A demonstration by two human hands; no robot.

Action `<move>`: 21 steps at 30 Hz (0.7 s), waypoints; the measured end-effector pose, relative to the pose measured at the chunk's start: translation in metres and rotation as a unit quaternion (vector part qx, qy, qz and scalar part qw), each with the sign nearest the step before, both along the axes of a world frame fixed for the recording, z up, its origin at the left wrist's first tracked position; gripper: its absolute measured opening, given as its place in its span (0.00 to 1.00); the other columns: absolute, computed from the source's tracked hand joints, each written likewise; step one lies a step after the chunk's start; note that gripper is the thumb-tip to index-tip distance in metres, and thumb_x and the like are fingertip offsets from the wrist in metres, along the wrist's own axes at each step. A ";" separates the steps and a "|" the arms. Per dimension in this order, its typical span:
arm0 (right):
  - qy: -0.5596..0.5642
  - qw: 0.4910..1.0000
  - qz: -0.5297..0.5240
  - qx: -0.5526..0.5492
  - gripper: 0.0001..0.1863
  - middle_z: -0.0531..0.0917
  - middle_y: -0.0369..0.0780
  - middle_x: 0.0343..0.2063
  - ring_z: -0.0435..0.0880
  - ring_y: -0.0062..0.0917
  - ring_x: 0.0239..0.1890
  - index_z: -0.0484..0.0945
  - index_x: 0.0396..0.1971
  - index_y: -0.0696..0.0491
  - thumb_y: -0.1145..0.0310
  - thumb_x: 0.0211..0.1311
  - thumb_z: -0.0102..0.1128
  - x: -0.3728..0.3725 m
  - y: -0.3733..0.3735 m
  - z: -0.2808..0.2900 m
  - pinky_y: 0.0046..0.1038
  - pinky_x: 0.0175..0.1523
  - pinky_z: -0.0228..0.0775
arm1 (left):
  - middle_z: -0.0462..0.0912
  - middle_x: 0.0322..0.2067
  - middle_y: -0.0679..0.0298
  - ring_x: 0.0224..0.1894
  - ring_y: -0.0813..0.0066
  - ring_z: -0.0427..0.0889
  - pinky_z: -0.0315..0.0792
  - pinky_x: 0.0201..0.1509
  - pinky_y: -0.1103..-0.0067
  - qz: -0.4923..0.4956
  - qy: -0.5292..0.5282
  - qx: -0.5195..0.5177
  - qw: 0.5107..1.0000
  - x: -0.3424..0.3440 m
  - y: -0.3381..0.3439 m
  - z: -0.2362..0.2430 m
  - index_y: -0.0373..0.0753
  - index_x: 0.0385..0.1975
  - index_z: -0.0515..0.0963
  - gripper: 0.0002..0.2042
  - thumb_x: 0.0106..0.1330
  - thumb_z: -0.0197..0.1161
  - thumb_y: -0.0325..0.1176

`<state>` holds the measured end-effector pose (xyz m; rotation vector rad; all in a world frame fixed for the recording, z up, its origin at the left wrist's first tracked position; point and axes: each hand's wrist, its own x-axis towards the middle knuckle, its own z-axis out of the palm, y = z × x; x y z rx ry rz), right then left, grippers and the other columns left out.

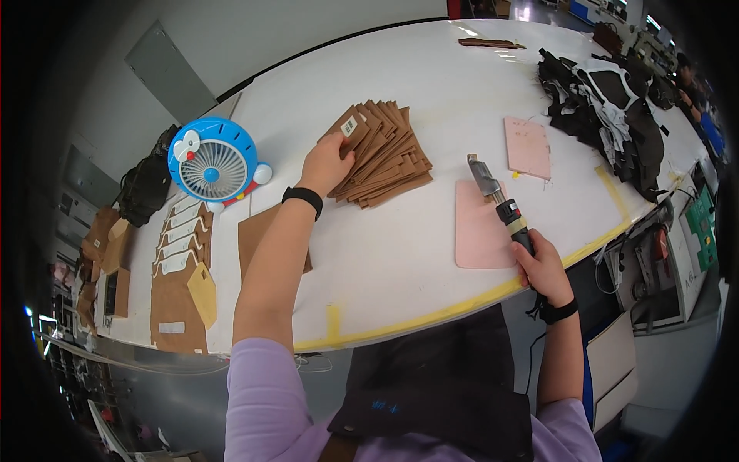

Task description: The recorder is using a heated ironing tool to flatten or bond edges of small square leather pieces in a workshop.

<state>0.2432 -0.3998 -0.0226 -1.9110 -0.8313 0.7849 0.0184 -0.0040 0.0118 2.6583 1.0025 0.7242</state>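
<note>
My left hand (327, 163) is at the near left corner of a fanned stack of brown fabric pieces (392, 165). Its thumb and fingers pinch the edge of a brown piece bearing a small white label (349, 125). In my right hand (545, 266), near the table's front edge, is a corded hand-held iron (508, 212) with a black handle and a flat metal tip. The tip points away from me, above a pink sheet (473, 239). Below my left wrist a brown fabric panel (262, 235) lies flat, partly covered by my forearm.
A blue toy-shaped fan (212, 165) stands at the left, beside brown panels with white cords (181, 300) and a yellow card (202, 292). Another pink sheet (528, 146) and a heap of black and white fabric (616, 108) lie to the right. Yellow tape (431, 316) lines the front edge.
</note>
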 end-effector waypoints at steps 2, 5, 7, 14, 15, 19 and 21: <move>-0.004 1.000 -0.006 0.006 0.19 0.77 0.36 0.16 0.75 0.19 0.13 0.74 0.44 0.63 0.60 0.72 0.61 0.000 0.000 0.000 0.24 0.20 0.67 | 0.84 0.40 0.54 0.44 0.52 0.84 0.78 0.48 0.63 0.016 0.054 0.022 0.998 0.006 -0.001 0.004 0.36 0.40 0.78 0.08 0.69 0.62 0.34; -0.004 1.000 -0.010 0.011 0.18 0.76 0.36 0.16 0.75 0.19 0.13 0.74 0.42 0.62 0.59 0.72 0.62 -0.002 -0.001 0.004 0.24 0.20 0.68 | 0.84 0.38 0.55 0.41 0.52 0.84 0.79 0.45 0.62 0.035 0.045 0.122 0.991 0.012 -0.011 0.006 0.37 0.38 0.78 0.06 0.70 0.60 0.32; 0.005 1.000 -0.005 0.014 0.18 0.75 0.36 0.17 0.76 0.19 0.13 0.74 0.39 0.61 0.58 0.71 0.62 -0.002 -0.001 0.003 0.24 0.20 0.68 | 0.83 0.37 0.52 0.39 0.49 0.82 0.77 0.42 0.61 0.002 -0.038 0.144 0.989 0.017 -0.025 0.013 0.36 0.37 0.77 0.05 0.70 0.59 0.30; -0.006 1.000 -0.008 0.028 0.19 0.75 0.37 0.17 0.76 0.21 0.14 0.73 0.35 0.59 0.56 0.72 0.61 0.003 -0.001 0.000 0.25 0.21 0.69 | 0.82 0.38 0.53 0.39 0.49 0.82 0.77 0.41 0.64 -0.210 -0.018 0.047 0.977 0.030 -0.166 0.024 0.35 0.40 0.78 0.04 0.68 0.61 0.24; -0.004 1.000 -0.010 0.025 0.19 0.75 0.37 0.17 0.76 0.21 0.14 0.73 0.35 0.59 0.56 0.72 0.61 0.002 0.000 0.002 0.25 0.21 0.69 | 0.83 0.39 0.53 0.40 0.49 0.83 0.77 0.41 0.63 -0.229 -0.020 0.035 0.972 0.033 -0.179 0.013 0.34 0.40 0.77 0.04 0.69 0.61 0.25; -0.039 0.999 -0.011 0.008 0.19 0.75 0.38 0.16 0.78 0.23 0.14 0.73 0.37 0.60 0.56 0.72 0.61 -0.002 0.002 0.005 0.28 0.23 0.70 | 0.83 0.44 0.52 0.44 0.50 0.83 0.79 0.46 0.63 -0.256 0.062 -0.028 0.964 0.044 -0.217 -0.026 0.34 0.41 0.77 0.05 0.68 0.59 0.26; -0.019 0.998 -0.036 0.037 0.19 0.76 0.38 0.16 0.79 0.23 0.15 0.73 0.37 0.60 0.56 0.72 0.61 -0.004 0.003 -0.001 0.27 0.24 0.71 | 0.82 0.45 0.53 0.47 0.51 0.83 0.79 0.49 0.64 -0.283 0.040 0.052 0.957 0.043 -0.224 -0.046 0.33 0.41 0.77 0.06 0.67 0.59 0.25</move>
